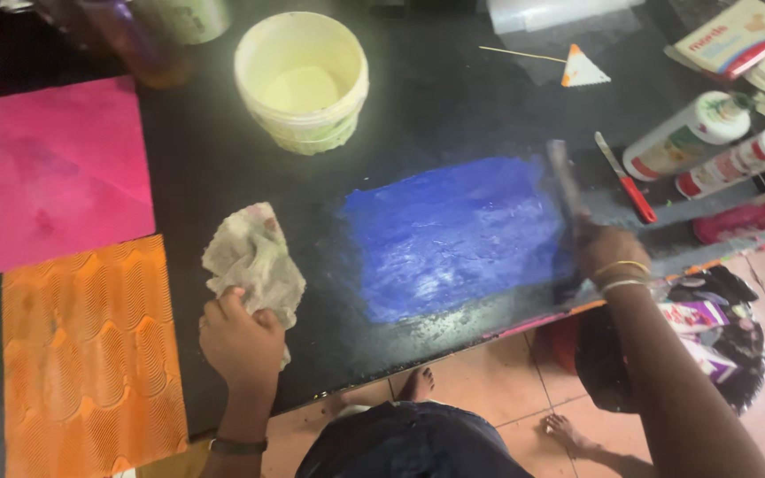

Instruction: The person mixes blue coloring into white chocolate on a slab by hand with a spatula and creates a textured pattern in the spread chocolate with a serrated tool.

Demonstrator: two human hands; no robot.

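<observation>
Left hand (239,341): fingers clenched on rag (252,261), near table (223,159) front edge; soft, light, bunches anywhere.
Right hand (611,252): gripping blurred scraper (565,186) at blue paint patch's (453,235) right edge; stiff, likely slippery, hold the handle.

Cream bucket (301,80), pink sheet (68,168), orange textured sheet (90,354), white bottles (683,137)

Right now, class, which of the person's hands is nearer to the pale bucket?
Left. The left hand grips a cloth below the bucket; the right hand is far off, by the blue patch.
</observation>
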